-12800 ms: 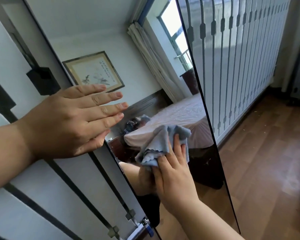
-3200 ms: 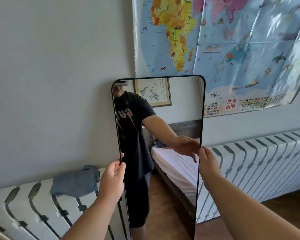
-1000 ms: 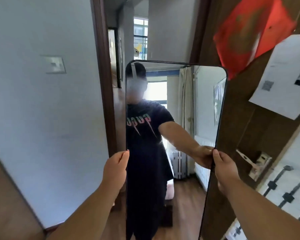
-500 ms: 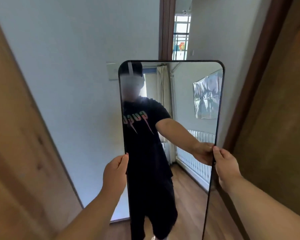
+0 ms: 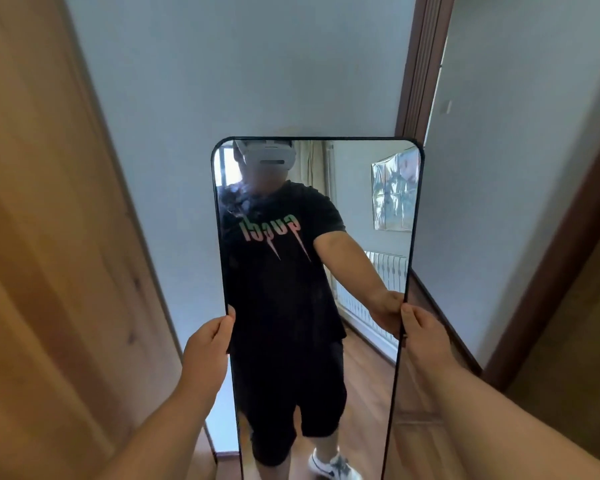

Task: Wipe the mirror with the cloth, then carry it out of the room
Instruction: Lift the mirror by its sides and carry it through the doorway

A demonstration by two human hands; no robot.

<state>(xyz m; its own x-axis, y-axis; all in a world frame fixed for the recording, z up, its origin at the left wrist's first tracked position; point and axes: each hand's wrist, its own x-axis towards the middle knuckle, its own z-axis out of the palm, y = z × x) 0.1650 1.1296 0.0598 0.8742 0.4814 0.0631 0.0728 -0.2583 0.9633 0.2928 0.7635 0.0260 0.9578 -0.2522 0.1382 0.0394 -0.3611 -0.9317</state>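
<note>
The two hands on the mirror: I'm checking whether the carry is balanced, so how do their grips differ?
The left hand clamps the mirror's left edge, the right hand its right edge. The left hand's thumb lies over the front of the glass; the right hand's fingers wrap the frame from the side. The left hand sits slightly lower than the right hand. Both grip at about mid-height, holding the mirror upright.

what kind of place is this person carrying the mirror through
Most likely a home, at a doorway or narrow hall. A wooden door stands on the left, a dark door frame ahead, and the mirror, held by left hand and right hand, reflects a radiator and wood floor.
</note>
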